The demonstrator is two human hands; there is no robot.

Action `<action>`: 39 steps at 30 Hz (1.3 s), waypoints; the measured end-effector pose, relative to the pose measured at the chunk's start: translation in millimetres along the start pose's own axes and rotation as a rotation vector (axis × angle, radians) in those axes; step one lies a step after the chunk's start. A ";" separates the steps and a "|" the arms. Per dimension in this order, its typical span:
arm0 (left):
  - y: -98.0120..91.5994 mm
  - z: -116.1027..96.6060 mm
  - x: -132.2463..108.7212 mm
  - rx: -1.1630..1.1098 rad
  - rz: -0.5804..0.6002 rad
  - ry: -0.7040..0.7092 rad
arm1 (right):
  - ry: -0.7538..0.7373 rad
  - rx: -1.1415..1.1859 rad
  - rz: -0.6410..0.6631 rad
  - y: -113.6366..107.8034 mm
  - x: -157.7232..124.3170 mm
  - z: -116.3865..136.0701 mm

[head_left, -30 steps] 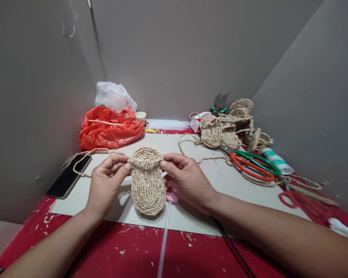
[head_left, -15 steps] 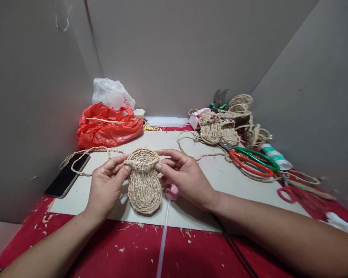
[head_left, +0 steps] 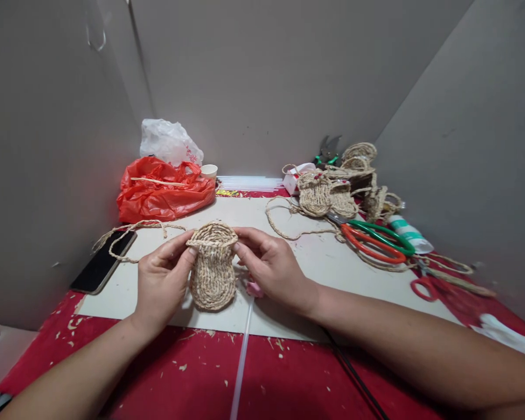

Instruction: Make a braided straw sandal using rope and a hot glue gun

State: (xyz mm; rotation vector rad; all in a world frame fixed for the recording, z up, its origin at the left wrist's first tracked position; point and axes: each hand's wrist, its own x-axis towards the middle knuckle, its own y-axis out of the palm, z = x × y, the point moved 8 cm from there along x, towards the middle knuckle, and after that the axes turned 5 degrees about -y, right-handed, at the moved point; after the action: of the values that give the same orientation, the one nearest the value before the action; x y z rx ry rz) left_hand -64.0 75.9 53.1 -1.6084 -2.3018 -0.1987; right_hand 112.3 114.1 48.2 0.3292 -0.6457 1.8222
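The bare left hand (head_left: 161, 277) and bare right hand (head_left: 277, 271) have drawn closer together, the right one shifting toward the left edge of the flat white surface (head_left: 336, 265). The sole-shaped tan piece of braided fibre (head_left: 213, 280) now looks shorter, its lower end farther from the small pink object (head_left: 254, 289); its plaited crossband (head_left: 212, 242), bowed downward half a second ago, runs nearly straight.
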 end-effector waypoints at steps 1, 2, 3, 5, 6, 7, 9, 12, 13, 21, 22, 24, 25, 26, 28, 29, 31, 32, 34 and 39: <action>-0.6 -1.4 -0.6 0.025 -0.012 0.022 | -0.009 0.000 -0.003 0.2 -0.1 1.1; -1.2 -2.4 -1.2 0.049 -0.021 0.044 | -0.017 0.001 -0.003 0.5 -0.2 2.1; -1.7 -2.9 -1.7 0.070 -0.028 0.067 | -0.025 0.000 -0.003 0.9 -0.3 2.8; -2.8 -2.5 -2.6 0.102 -0.040 0.114 | -0.035 -0.005 0.003 1.8 -0.1 3.1; -2.9 -1.6 -2.8 0.115 -0.042 0.134 | -0.036 -0.006 0.005 2.1 0.3 2.5; -2.8 -0.2 -2.9 0.127 -0.044 0.148 | -0.033 -0.003 0.004 2.2 0.8 1.3; -1.6 2.9 -2.8 0.158 -0.045 0.163 | -0.025 0.017 -0.007 1.9 2.7 -1.9; 2.7 6.5 -3.0 0.200 -0.035 0.165 | 0.007 0.077 -0.043 0.5 6.4 -7.2; 4.5 7.6 -3.1 0.201 -0.026 0.159 | 0.022 0.103 -0.057 0.0 7.6 -8.6; 12.7 2.4 1.1 -0.002 0.039 0.110 | 0.189 0.396 -0.016 4.5 13.1 -4.0; 13.1 -0.8 1.2 -0.023 0.037 0.108 | 0.201 0.435 0.010 5.9 13.5 -0.9; 13.1 -8.3 0.6 -0.031 0.015 0.121 | 0.205 0.495 0.054 7.2 14.4 6.2; 13.1 -11.9 -0.1 -0.023 0.001 0.134 | 0.202 0.514 0.073 7.2 14.9 9.6; 12.9 -15.1 -0.8 -0.011 -0.016 0.151 | 0.198 0.527 0.088 6.9 15.4 12.5; 12.8 -19.3 -1.9 0.018 -0.041 0.185 | 0.196 0.546 0.108 5.8 16.2 15.9; 13.1 -20.3 -2.2 0.036 -0.049 0.199 | 0.196 0.554 0.118 5.4 16.5 16.6; 14.1 -20.8 -2.7 0.083 -0.062 0.225 | 0.197 0.558 0.138 5.4 17.0 16.2; 15.1 -20.8 -3.3 0.112 -0.067 0.237 | 0.197 0.554 0.145 5.5 17.1 15.3; 17.2 -20.6 -5.1 0.164 -0.079 0.260 | 0.205 0.546 0.148 5.9 17.2 12.1; 19.9 -14.9 -8.8 0.182 -0.088 0.261 | 0.260 0.578 0.166 10.7 15.9 3.5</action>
State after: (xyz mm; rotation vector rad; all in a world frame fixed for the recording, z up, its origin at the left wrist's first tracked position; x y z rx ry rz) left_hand -39.9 70.7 62.6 -1.3104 -2.1251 -0.2007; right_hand 96.6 122.1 56.5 0.4169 0.0489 2.1464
